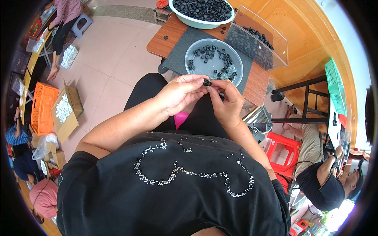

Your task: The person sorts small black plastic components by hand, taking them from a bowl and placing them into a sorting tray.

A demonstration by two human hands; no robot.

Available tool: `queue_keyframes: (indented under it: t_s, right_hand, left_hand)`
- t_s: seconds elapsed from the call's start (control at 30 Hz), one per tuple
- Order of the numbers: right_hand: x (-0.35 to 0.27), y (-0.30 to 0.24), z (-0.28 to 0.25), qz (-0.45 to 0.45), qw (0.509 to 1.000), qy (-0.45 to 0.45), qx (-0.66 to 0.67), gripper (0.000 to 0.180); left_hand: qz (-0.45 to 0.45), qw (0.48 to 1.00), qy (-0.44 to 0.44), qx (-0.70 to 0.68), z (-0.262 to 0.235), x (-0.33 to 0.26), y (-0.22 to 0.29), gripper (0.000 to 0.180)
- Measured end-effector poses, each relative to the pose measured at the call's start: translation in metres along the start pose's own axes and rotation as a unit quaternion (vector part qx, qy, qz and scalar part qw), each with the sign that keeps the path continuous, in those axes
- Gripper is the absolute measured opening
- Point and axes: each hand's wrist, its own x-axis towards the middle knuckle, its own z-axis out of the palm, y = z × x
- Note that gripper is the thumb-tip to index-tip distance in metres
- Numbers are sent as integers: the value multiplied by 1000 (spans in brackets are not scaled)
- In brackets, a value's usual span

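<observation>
A small black round plastic part (pixel 207 82) is held between the fingertips of both hands, over my lap. My left hand (pixel 178 93) pinches it from the left with thumb and fingers. My right hand (pixel 228 99) closes on it from the right, thumb and forefinger together; whatever else may be in these fingers is hidden. Just beyond the hands stands a round translucent basin (pixel 214 43) with loose black parts (pixel 226 59) around its inside. Small clear pieces (pixel 227 74) lie at its near right side.
A pale green basin (pixel 201 24) heaped with black parts stands at the far edge of the brown table (pixel 159 44). Right of it, a clear box (pixel 281 47) holds more. Cartons (pixel 67 131) and an orange crate (pixel 42 108) are left; a red stool (pixel 281 151) and another person (pixel 325 185) are right.
</observation>
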Motion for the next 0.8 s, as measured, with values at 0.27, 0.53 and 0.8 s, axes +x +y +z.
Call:
queue_keyframes:
  t_s: [0.27, 0.53, 0.8]
  right_hand:
    - [1, 0, -2, -13, 1000, -1, -12, 16]
    - [1, 0, -1, -25, 1000, 9, -4, 18]
    - [0, 2, -1, -9, 999, 27, 27, 19]
  left_hand:
    - [14, 1000, 12, 25, 3, -1, 0, 21]
    - [59, 994, 27, 86, 8, -3, -3, 25]
    - [87, 991, 18, 102, 16, -8, -1, 27]
